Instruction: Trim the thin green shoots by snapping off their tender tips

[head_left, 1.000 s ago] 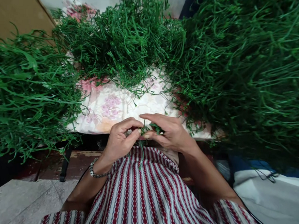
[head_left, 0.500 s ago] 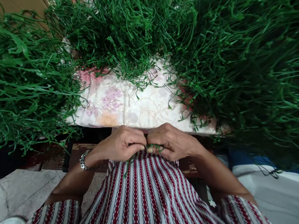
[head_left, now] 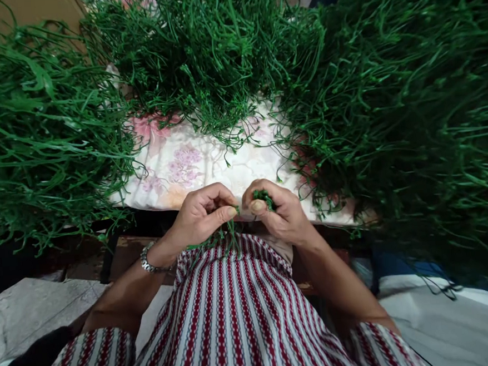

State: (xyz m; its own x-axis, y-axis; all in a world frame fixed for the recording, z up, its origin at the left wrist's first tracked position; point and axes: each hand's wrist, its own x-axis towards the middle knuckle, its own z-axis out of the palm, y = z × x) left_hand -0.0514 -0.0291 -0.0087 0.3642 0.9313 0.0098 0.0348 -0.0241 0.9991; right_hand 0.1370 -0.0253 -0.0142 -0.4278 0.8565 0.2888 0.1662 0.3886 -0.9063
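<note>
Both hands meet just above the lap, thumbs nearly touching, with a small green sprig (head_left: 246, 216) pinched between them. The left hand (head_left: 202, 214) has its fingers curled in tight and its thumb pressed flat along the stems, so a thin tuft of green strands hangs out below that pinch and trails onto the striped garment (head_left: 236, 317). The right hand (head_left: 277, 211) is closed too, thumb over curled fingers, with a dark green knot of the sprig showing just above the thumbnail. A silver bracelet (head_left: 149, 263) sits on the wrist behind the left grip. Beyond the fingertips lies a floral cloth (head_left: 192, 164), bare right ahead of the grip and buried further out. Heaps of green sprigs (head_left: 214, 57) ring the hands: one mound straight ahead past the cloth, grassy blades (head_left: 36, 142) well out on the left hand's side, and a dense mass (head_left: 410, 110) close by on the right hand's side.
</note>
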